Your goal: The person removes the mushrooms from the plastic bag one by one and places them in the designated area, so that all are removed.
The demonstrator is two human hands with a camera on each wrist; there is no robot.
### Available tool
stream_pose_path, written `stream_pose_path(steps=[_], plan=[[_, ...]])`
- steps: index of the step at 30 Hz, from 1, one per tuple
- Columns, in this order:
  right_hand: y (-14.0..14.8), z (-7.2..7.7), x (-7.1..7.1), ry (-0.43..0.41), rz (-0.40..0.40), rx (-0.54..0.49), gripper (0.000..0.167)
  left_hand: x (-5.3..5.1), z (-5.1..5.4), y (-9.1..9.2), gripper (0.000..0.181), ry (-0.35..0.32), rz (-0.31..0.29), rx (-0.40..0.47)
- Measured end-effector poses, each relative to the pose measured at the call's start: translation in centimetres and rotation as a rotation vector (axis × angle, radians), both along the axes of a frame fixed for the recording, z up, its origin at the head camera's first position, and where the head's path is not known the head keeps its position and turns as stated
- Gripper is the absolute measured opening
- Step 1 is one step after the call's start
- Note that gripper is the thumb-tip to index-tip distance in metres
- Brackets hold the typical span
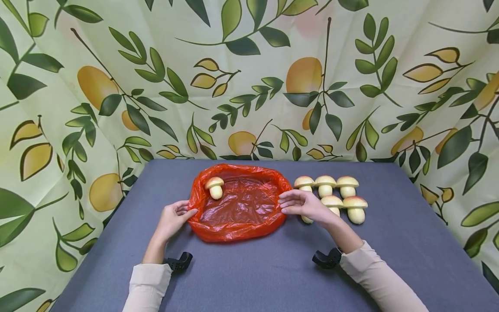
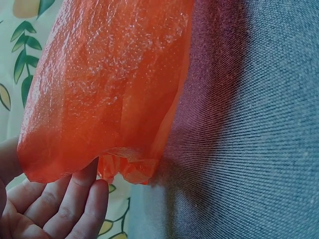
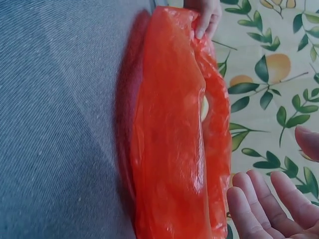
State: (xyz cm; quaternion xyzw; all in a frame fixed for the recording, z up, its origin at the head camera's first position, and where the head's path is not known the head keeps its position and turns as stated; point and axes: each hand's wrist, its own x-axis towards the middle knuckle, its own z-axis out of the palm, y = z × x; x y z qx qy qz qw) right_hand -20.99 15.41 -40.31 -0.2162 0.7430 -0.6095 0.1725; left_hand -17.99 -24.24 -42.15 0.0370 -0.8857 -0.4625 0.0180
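A red plastic bag [image 1: 230, 234] lies on the table with its mouth spread wide and its rim rolled outward. Inside, near its far left wall, rests one toy mushroom [image 1: 215, 188] with a reddish-yellow cap. My left hand [image 1: 175, 219] pinches the bag's left rim between thumb and fingers; the left wrist view shows the film between them. At the right rim my right hand [image 1: 306, 206] has its fingers extended, close to or touching the film. In the right wrist view those fingers [image 3: 254, 204] look apart from the bag and hold nothing.
Several more toy mushrooms [image 1: 347, 186] lie in two rows right of the bag, some partly hidden by the right hand. A grey cloth covers the table [image 1: 249, 277]. Behind and at the sides hangs a leaf-patterned curtain [image 1: 249, 86]. Black wrist mounts [image 1: 180, 261] sit on both forearms.
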Motion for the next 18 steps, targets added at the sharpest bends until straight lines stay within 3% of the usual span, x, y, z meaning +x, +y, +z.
stream_pose_path(steps=[18], plan=[[-3.0, 0.0, -0.4, -0.009, 0.032, -0.020, 0.052, 0.0, 0.1, 0.1, 0.038, -0.002, 0.005, 0.000]])
